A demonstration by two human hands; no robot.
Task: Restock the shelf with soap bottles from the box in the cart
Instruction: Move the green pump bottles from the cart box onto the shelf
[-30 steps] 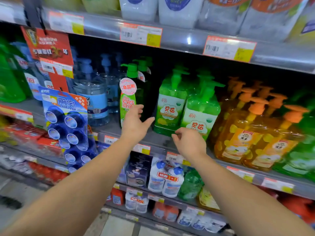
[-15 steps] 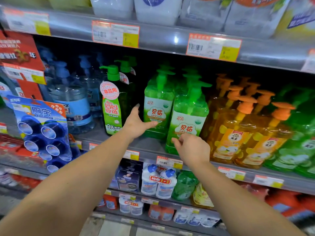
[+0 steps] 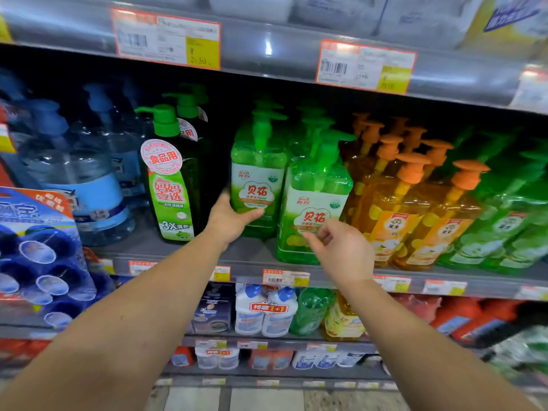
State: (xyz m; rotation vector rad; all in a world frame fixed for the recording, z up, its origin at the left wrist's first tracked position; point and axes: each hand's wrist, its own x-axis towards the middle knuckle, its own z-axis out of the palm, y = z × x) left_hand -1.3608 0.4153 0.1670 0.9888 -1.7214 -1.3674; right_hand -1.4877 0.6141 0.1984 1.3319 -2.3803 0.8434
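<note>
left hand (image 3: 229, 217) holds green soap bottle (image 3: 257, 179); right hand (image 3: 341, 250) hovers.

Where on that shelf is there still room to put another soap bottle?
A bare grey strip of shelf shows between the dark green pump bottle with the round sticker and the light green square pump bottle that the left hand grips. Rightward it is crowded: another light green bottle, near the right hand, then orange pump bottles packed tight.
</note>
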